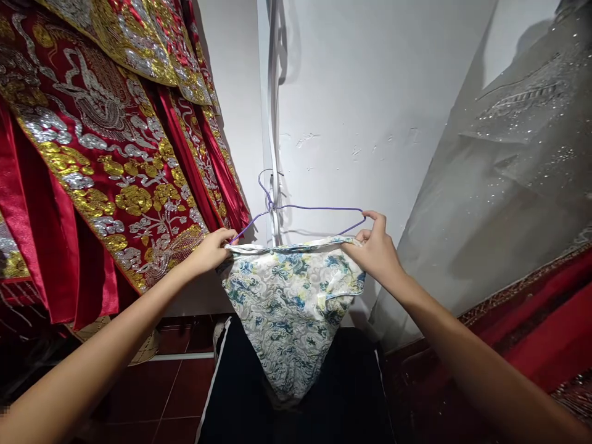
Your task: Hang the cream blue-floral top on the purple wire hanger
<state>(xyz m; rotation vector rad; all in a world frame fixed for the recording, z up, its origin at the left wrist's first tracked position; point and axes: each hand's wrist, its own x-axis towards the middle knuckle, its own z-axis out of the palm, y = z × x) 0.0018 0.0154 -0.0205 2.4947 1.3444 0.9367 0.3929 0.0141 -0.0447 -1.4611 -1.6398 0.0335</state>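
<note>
A pale brocade garment (291, 302) with blue and yellow flowers hangs down from a thin purple wire hanger (305, 208) in front of a white wall. My left hand (210, 250) is closed on the garment's left top corner, at the hanger's left end. My right hand (377, 250) pinches the garment's right top corner, its index finger raised against the hanger's right bend. The hanger's hook curls up beside a white strip on the wall.
Red robes (106, 154) with gold and silver embroidery hang close on the left. A grey sequinned cloth (509, 185) hangs on the right above red fabric (531, 333). A dark garment with a white stripe (240, 401) lies below. The floor has red-brown tiles (176, 382).
</note>
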